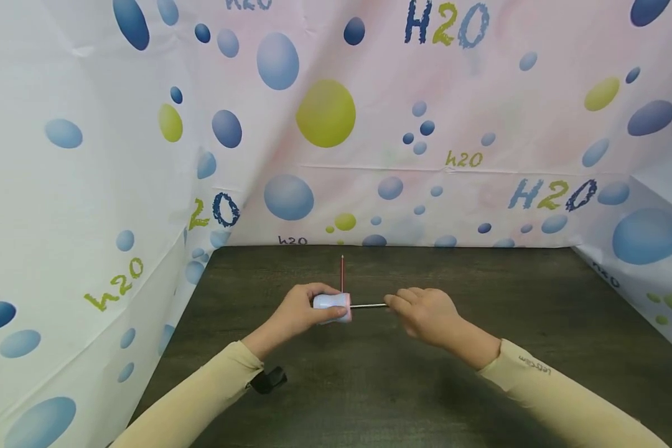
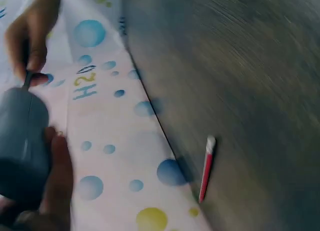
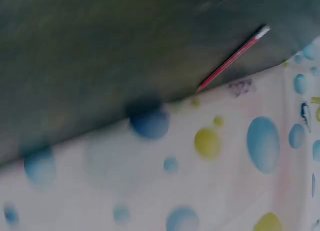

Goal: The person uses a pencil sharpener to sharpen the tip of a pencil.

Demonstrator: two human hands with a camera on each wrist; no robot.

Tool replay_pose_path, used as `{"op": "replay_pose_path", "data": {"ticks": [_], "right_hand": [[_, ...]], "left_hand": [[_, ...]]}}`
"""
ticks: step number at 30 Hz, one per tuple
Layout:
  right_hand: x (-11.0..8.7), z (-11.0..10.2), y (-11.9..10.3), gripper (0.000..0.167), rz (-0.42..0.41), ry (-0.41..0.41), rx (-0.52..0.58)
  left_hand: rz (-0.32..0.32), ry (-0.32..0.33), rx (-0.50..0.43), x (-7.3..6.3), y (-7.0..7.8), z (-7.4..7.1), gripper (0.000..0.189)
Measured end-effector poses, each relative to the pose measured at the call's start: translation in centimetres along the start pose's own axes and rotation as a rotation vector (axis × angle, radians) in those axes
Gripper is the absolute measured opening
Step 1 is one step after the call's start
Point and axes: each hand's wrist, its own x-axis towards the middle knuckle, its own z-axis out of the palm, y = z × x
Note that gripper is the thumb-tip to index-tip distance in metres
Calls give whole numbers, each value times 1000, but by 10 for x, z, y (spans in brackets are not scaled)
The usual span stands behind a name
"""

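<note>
Left hand: your left hand [image 1: 294, 311] was grasping the barrel, thumb across its near side and fingers round the far side.
Barrel: the pale blue barrel [image 1: 327, 301], pink at its rim, sat within your left grip, its rim facing your right hand.
Right hand: your right hand [image 1: 425, 316] was pinching the far end of the rod (the right wrist view did not show the fingers).
Rod: the thin rod [image 1: 368, 305] spanned the gap between your hands, one end meeting the barrel's rim; whether it was fixed there or merely inserted, you could not tell.
Handling: the barrel looked light, stiff and smooth, probably a little slippery; the rod seemed rigid, yet liable to snap or bend under sideways load.
Hold points: the barrel's waist suited your left thumb and fingers; the rod was best held in line with the barrel.
Red stick: the slender red stick [image 1: 343, 272], pencil-like, lay on the dark table [image 1: 336, 392] just beyond your left hand, unheld.
Count: hands, two; barrel, one; rod, one; red stick, one; table, one.
</note>
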Motion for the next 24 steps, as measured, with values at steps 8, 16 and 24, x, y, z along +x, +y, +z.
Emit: {"op": "replay_pose_path", "data": {"ticks": [8,16,24], "right_hand": [[11,-19,15,41,827,-839,1263],[8,-24,9,36,395,-479,586],[1,-12,2,33,-117,139,-75]], "left_hand": [[884,241,632,-7,-10,3,57],[138,94,104,-5,-2,4,38],[-203,-24,-218,0,2,3,44]]}}
